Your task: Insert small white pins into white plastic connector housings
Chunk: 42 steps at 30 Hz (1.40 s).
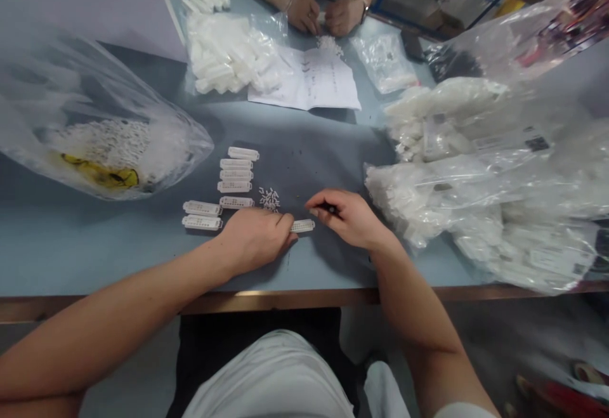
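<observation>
My left hand (pixel 259 235) is closed on one end of a small white plastic housing (pixel 302 225) with rows of tiny holes, holding it on the table. Just right of it, my right hand (pixel 349 215) has its thumb and forefinger drawn together. Something dark with a light end shows within that hand, too small to name. A little pile of tiny white pieces (pixel 269 198) lies beyond my left hand. Several similar white housings (pixel 236 175) are laid out in a column at left, and two more (pixel 202 222) rest nearer the table edge.
A large clear bag (pixel 176 132) of tiny white pieces stands at left. Plastic bags (pixel 442 196) of white parts crowd the right side. Across the table (pixel 304 278), a person's hands (pixel 345 17) work behind a paper sheet (pixel 328 82) and a bag of white parts (pixel 228 50).
</observation>
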### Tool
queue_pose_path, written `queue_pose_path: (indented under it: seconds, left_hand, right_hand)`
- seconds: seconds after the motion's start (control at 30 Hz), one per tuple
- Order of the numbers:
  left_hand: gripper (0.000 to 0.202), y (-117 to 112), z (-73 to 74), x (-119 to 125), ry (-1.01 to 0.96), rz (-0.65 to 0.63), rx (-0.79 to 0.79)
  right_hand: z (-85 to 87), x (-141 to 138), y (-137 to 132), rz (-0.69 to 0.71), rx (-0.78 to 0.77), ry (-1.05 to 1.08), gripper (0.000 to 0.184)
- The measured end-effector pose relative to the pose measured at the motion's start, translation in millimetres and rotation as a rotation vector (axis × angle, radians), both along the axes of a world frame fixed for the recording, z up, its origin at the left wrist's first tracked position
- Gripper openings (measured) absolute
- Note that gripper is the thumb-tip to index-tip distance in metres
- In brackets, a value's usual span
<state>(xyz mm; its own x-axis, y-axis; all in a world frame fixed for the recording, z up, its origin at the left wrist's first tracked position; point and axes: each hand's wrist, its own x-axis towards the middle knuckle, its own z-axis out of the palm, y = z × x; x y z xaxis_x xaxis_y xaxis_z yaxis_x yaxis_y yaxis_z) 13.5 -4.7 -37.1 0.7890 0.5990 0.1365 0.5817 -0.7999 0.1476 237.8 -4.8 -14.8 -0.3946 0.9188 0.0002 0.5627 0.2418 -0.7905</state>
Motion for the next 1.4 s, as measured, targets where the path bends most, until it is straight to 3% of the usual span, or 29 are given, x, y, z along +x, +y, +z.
queue_pose_path:
  seconds: [0.27,0.77,1.13,1.4]
  left_hand:
    - [0.028,2,-4.2,0,0.000,-0.005,0.086]
    - [0.029,2,-2.5,0,-0.013,-0.014,0.085]
    - [0.034,2,-4.4,0,-0.032,-0.021,0.068]
    - [0.034,2,-6.2,-1,-0.017,-0.024,0.072]
  right_hand:
    - [0.7,7,3,-0.036,-0.005,0.003,0.006]
    - [-3.0,14,2,-0.071,0.025,-0.002,0.019]
    - [-1.2,-2,-1,0.109,0.053,0.070,0.010]
    - [-5.1,-3,0,0.112,-0.017,0.049,0.013]
